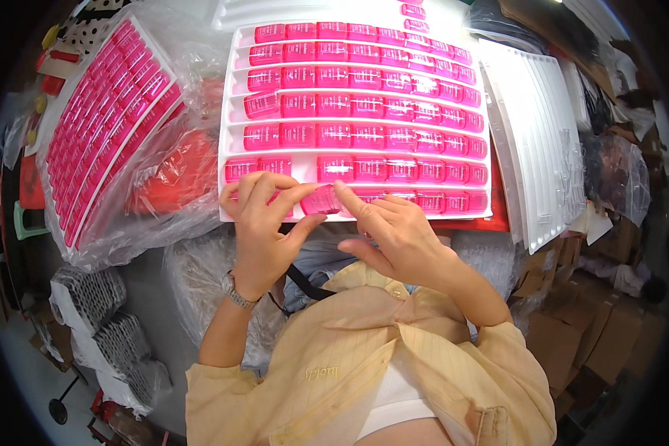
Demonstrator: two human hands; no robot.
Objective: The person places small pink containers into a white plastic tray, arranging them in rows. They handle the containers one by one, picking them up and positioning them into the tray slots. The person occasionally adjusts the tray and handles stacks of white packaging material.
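In front of me lies a white ridged tray (303, 168) with rows of small bright pink, see-through containers bearing pale print. My left hand (264, 219) pinches one pink container (320, 201) between thumb and index finger, tilted over the tray's nearest row. The index fingertip of my right hand (403, 236) touches that container's upper right corner. The right thumb is held apart and the other fingers are curled, with nothing in them. A bare gap shows in the second nearest row, just above the held container. Farther up, one container (261, 105) sits askew at its row's left end.
A second loaded tray (111, 119) leans at the left on clear plastic wrap (193, 175). White ridged trays (535, 141) are stacked at the right. Several loose pink containers (415, 12) lie beyond the tray. Cardboard boxes (580, 327) stand at the lower right.
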